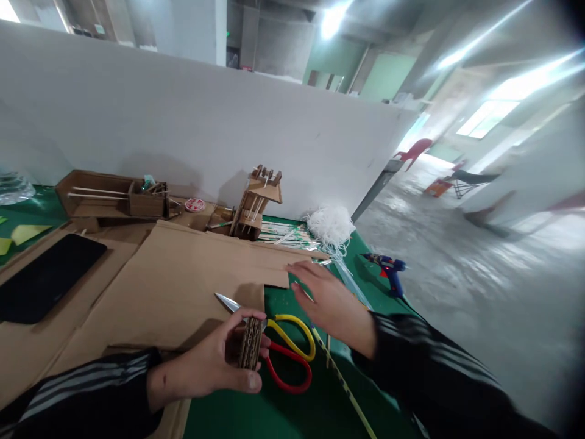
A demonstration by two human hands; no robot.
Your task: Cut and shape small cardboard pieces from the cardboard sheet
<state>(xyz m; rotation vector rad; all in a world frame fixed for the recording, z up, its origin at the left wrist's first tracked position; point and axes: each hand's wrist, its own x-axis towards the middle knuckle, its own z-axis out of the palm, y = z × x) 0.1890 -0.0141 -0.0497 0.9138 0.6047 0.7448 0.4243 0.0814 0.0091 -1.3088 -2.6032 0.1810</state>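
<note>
Between its thumb and fingers, my left hand (205,363) grips a small stack of corrugated cardboard (250,344), its wavy edges facing me. Scissors (290,329) with one yellow and one red handle lie just beyond that hand, their blades pointing left over a large cardboard sheet (196,274). My right hand (326,299) reaches over the right end of this sheet with fingers extended, and I see nothing held in it. A yellow tape measure strip (342,381) runs along the green table below my right hand.
A blue glue gun (388,268) with a lit red light sits at the right table edge. Toward the white partition (205,122) stand a cardboard tower (256,204), a cardboard box (105,195), thin sticks (286,235) and white stringy material (329,225). A black tablet-like slab (50,277) lies left.
</note>
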